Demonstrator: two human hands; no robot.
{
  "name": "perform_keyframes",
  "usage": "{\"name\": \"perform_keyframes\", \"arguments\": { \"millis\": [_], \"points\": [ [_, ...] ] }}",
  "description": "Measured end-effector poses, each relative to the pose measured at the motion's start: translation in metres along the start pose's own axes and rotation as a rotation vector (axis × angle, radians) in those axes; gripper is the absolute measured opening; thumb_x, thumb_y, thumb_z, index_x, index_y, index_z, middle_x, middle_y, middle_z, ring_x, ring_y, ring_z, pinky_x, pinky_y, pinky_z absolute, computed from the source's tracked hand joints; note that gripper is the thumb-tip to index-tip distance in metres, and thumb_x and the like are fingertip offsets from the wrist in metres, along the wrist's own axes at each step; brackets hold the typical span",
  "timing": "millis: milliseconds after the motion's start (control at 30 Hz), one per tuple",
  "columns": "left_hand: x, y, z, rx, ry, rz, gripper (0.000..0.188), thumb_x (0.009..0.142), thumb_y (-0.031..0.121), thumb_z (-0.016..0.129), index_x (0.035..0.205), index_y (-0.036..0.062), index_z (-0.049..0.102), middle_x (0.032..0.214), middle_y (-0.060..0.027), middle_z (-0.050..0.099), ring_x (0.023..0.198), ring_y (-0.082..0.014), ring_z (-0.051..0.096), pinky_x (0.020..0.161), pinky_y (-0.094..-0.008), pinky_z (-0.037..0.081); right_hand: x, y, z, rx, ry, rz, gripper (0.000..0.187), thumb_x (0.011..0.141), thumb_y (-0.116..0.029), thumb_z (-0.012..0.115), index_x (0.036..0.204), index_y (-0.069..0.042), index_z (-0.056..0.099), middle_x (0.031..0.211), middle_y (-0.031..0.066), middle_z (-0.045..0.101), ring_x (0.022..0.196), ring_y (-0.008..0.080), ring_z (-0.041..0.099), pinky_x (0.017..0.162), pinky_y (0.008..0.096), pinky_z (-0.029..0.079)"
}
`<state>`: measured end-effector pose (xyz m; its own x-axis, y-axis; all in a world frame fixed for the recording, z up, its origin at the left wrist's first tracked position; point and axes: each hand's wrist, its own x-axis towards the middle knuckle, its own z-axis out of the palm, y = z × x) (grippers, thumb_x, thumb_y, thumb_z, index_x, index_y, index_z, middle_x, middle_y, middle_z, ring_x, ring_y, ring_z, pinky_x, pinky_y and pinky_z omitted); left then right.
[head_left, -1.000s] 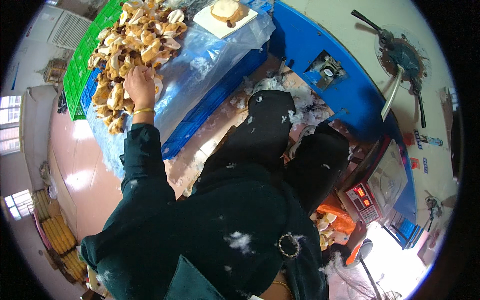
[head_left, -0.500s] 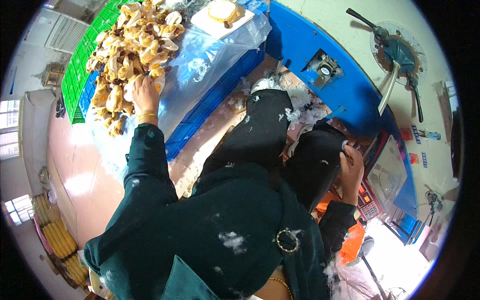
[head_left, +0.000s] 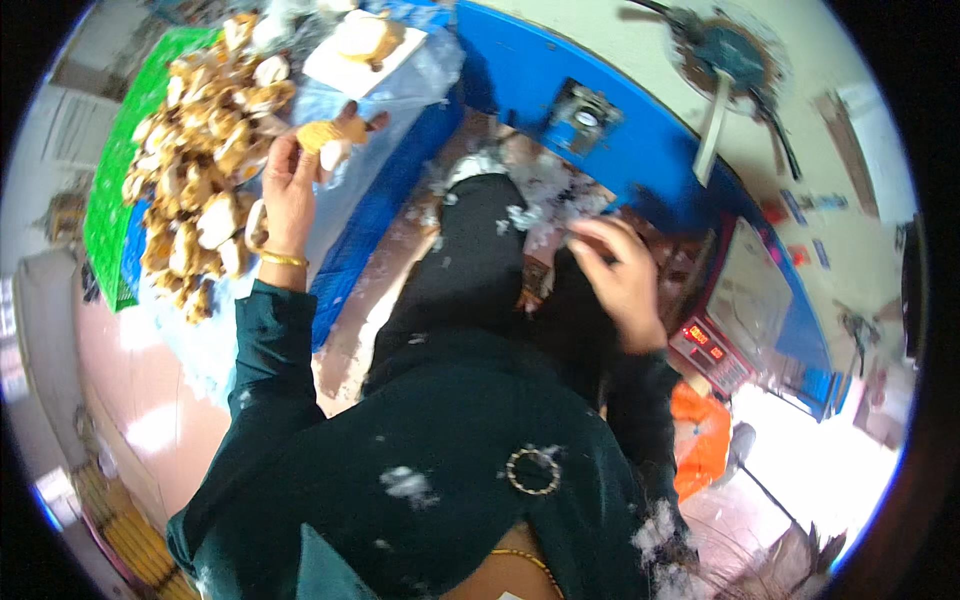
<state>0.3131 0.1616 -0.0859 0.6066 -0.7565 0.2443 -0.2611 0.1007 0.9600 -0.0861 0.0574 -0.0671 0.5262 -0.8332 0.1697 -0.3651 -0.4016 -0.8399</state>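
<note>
Between the thumb and fingers of my left hand (head_left: 287, 195) is a small tan plush toy (head_left: 330, 135) with dark brown ends and a white patch. I hold it up just right of a big heap of similar plush toys (head_left: 205, 130). My right hand (head_left: 618, 275) hovers over my right thigh, its fingers bent and thumb and forefinger close together. What those fingertips pinch, if anything, is too small and blurred to make out. White stuffing fluff (head_left: 550, 195) lies beyond my knees.
Under the heap are a green plastic crate (head_left: 105, 235) and clear plastic sheeting over a blue crate (head_left: 350, 265). Another plush piece (head_left: 362, 38) rests on a white board (head_left: 322, 62). To the right stand a blue-edged machine table (head_left: 520, 60), a red digital scale (head_left: 712, 355) and an orange bag (head_left: 700, 440).
My left hand has lifted a plush toy off the heap and turned it rightward. My right hand has risen from beside my thigh and moved left and forward. The view has shifted.
</note>
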Motion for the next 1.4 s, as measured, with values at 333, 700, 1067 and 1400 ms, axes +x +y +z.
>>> {"name": "perform_keyframes", "arguments": {
  "millis": [333,700,1067,1400],
  "points": [
    [-0.073,0.046,0.167,-0.745,-0.449,-0.376,0.025,0.095,0.005,0.057,0.119,-0.0002,0.06,0.117,-0.0104,0.064,0.105,-0.0169,0.061,0.094,-0.0305,0.048,0.033,-0.039,0.025,-0.053,0.235,-0.195,0.028,0.076,-0.016,0.076,0.099,-0.005,0.066,0.091,0.0079,0.062,0.074,0.0269,0.065,0.065,0.0352,0.052],
    [-0.084,0.047,0.212,-0.706,-0.642,-0.323,0.031,0.088,-0.004,0.062,0.116,0.0088,0.06,0.114,-0.0018,0.062,0.102,-0.0119,0.058,0.089,-0.026,0.048,0.016,-0.028,-0.008,0.033,0.315,-0.091,0.018,0.078,-0.014,0.077,0.089,-0.005,0.066,0.089,0.0067,0.062,0.07,0.0187,0.064,0.061,0.0287,0.051],
    [-0.094,0.069,0.233,-0.694,-0.558,-0.061,0.014,0.084,-0.006,0.063,0.09,0.0052,0.056,0.096,-0.0013,0.058,0.092,-0.0121,0.057,0.09,-0.0284,0.046,-0.002,-0.031,-0.039,-0.382,0.42,-0.368,0.024,0.069,-0.013,0.077,0.09,-0.009,0.067,0.087,0.0041,0.06,0.074,0.0242,0.063,0.062,0.0328,0.051],
    [-0.1,0.068,0.234,-0.519,-0.586,0.107,0.013,0.086,0.0,0.062,0.096,0.0043,0.054,0.104,-0.006,0.059,0.098,-0.0176,0.058,0.09,-0.0304,0.046,-0.004,-0.02,-0.038,-0.124,0.173,-0.175,0.023,0.072,-0.013,0.074,0.093,-0.007,0.068,0.089,0.009,0.062,0.075,0.0275,0.064,0.065,0.0347,0.052]
  ]
}}
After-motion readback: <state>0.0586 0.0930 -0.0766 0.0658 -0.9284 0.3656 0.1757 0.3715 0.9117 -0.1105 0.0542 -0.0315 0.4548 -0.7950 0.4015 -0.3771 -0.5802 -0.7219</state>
